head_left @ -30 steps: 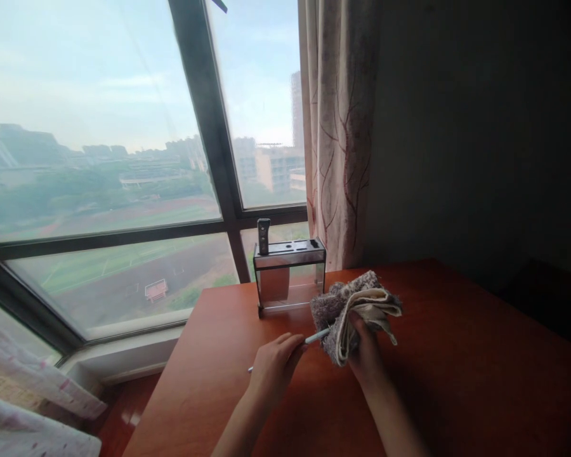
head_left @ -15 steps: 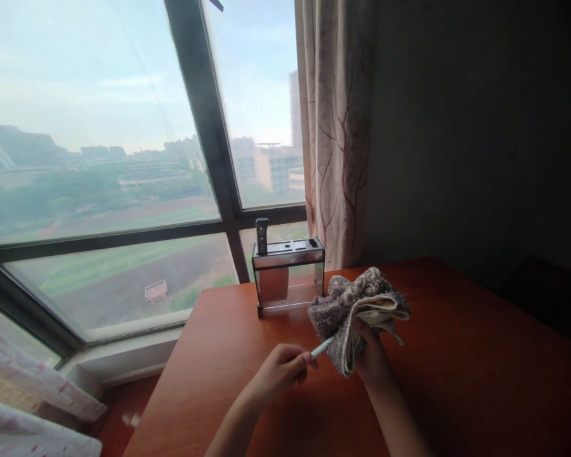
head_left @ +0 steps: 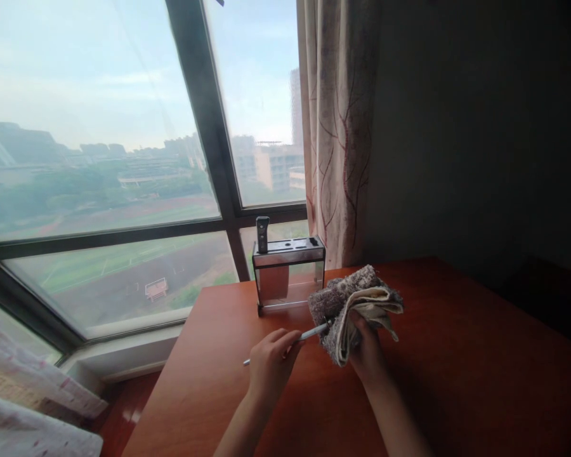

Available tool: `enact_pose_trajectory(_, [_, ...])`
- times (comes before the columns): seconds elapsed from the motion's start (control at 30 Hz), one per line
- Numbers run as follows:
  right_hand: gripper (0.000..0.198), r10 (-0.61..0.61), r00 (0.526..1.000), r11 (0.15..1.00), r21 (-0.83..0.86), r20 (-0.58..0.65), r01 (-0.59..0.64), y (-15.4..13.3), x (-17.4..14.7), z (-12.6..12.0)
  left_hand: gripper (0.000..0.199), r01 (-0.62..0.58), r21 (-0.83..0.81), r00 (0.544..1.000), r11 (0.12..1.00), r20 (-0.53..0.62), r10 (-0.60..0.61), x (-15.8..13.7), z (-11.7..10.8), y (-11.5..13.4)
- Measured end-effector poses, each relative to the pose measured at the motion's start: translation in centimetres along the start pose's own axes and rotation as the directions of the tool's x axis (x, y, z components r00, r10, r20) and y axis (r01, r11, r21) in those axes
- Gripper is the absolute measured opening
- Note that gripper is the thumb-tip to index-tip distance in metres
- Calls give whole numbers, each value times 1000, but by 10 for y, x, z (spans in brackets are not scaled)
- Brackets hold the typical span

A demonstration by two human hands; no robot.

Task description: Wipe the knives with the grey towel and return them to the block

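My left hand is closed around a thin pale rod. The rod's tail sticks out behind the fingers to the left, and its front end meets the side of a cloth. This cloth is shaggy grey-brown with a smooth cream backing, bunched and folded over. My right hand grips it from below, with the thumb on the cream side and the other fingers mostly hidden. Whether the rod's tip touches the cloth or passes into a fold, I cannot tell.
A small clear tank with a black-trimmed lid stands at the back of the reddish-brown table. On its left corner rises a dark upright block. Behind are a large window and a patterned curtain.
My left hand has turned and shifted slightly up, so more of the rod shows, including its tail. The cloth in my right hand has moved a little left and tilted.
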State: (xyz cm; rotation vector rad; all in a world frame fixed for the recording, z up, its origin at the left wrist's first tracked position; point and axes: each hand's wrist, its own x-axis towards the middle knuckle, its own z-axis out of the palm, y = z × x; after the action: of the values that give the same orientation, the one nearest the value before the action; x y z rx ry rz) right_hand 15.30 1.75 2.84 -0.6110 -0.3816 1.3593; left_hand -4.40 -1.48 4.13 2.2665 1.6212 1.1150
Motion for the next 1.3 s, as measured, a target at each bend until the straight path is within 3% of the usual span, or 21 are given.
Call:
enact_pose_trajectory(0.17, [46,4,1000,1000,27,-18,-4,-1,-1,1,18,-77,90,994,993,-76,83,-2,-2,-3])
enact_pose_trajectory(0.37, [47,-2,1000,999,54,-6,2,-4,-1,4,18,-119,45,993,992,20,119,-1,-5,-3])
enact_pose_trajectory(0.67, [46,30,997,988,154,-69,-19,-4,3,-2,21,-69,-27,990,997,120,72,0,-8,1])
enact_pose_trajectory(1.3, [33,63,994,967,253,-89,-39,-10,7,-3,18,-125,73,992,989,30,123,-1,-1,-7])
